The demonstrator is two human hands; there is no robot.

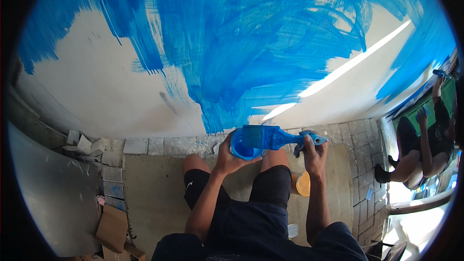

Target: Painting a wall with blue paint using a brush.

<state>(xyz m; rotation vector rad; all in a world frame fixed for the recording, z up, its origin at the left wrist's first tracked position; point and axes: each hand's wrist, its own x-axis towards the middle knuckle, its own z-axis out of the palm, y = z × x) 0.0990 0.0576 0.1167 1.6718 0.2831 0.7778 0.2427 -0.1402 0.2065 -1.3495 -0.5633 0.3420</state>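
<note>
My left hand (225, 156) holds a cup (238, 150) coated in blue paint at lap level, its fingers wrapped round the side. My right hand (314, 154) grips the handle of a wide paintbrush (280, 137), held level with its blue-soaked bristles over the cup's opening. Whether the bristles touch the rim I cannot tell. Ahead of me rises a white wall (106, 87) streaked with broad, uneven blue strokes, with a band of sunlight across its right part.
A yellow-lidded container (303, 183) stands beside my right leg on a mat (154, 212) over paving. Cardboard boxes (110, 227) and a metal sheet (53, 179) are at the left. At the right, another person (415, 150) in dark clothes sits with an arm raised to the wall.
</note>
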